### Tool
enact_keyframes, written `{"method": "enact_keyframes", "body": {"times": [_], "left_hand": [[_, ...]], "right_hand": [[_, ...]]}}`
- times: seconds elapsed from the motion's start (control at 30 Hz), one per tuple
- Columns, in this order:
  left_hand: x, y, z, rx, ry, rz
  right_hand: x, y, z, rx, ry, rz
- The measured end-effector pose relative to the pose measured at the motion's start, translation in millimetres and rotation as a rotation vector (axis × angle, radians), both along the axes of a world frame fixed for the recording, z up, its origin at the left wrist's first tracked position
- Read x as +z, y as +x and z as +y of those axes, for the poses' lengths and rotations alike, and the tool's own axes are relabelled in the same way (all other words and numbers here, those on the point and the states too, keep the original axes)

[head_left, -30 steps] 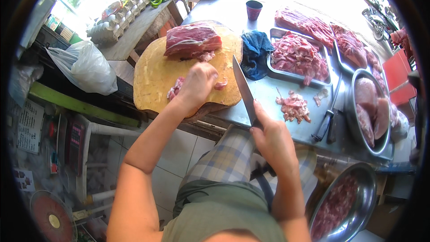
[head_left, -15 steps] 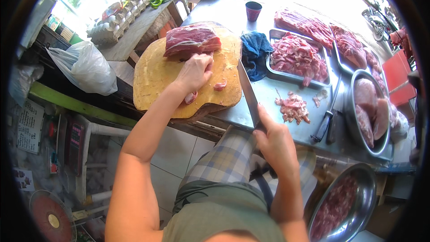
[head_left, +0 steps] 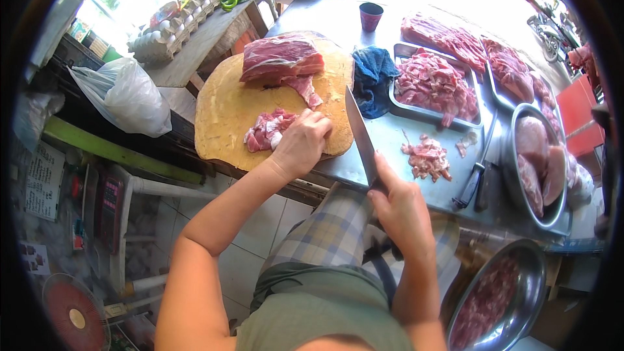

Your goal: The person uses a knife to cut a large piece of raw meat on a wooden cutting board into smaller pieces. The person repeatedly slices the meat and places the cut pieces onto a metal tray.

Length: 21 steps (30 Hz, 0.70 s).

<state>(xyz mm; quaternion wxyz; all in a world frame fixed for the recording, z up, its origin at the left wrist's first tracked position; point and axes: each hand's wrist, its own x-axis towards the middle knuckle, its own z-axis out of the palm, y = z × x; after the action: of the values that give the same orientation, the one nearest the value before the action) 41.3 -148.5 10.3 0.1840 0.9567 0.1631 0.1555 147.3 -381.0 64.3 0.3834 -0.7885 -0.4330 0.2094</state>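
A thick, rounded wooden chopping board (head_left: 218,104) carries a large block of red meat (head_left: 283,57) at its far side. From the block's near right corner a strip of meat (head_left: 303,91) reaches onto the wood. Left of my left hand (head_left: 301,143) lies a small heap of cut meat pieces (head_left: 268,130). That hand is closed low over the board's near right part, its fingers curled down; what they pinch is hidden. My right hand (head_left: 403,211) grips a long-bladed knife (head_left: 361,133), held off the board's right edge with the blade pointing away from me.
Right of the board lie a blue cloth (head_left: 375,81), a metal tray (head_left: 480,117) of sliced meat, loose scraps (head_left: 426,156) and a sharpening steel (head_left: 473,179). Farther right stands a metal bowl (head_left: 510,159) of meat chunks. A large basin (head_left: 530,305) sits below the table; a cup (head_left: 370,18) stands behind.
My left hand has moved from the meat block toward me and slightly right, covering where a small scrap lay. The strip and heap of pieces now show. My right hand keeps its knife hold.
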Motion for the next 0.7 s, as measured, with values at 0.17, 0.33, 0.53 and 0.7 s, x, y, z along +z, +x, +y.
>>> {"method": "enact_keyframes", "body": {"times": [0.17,0.33,0.53,0.7], "left_hand": [[14,-24,27,0.198,0.147,0.1],[12,-1,51,0.113,0.123,-0.109],[-12,38,67,0.123,0.338,0.053],[1,31,53,0.041,0.244,-0.026]], "right_hand": [[3,1,-2,-0.004,-0.029,-0.003],[7,-4,7,-0.007,-0.109,0.078],[9,-6,-1,-0.019,-0.081,0.053],[9,-1,-6,-0.066,-0.103,0.049]]}}
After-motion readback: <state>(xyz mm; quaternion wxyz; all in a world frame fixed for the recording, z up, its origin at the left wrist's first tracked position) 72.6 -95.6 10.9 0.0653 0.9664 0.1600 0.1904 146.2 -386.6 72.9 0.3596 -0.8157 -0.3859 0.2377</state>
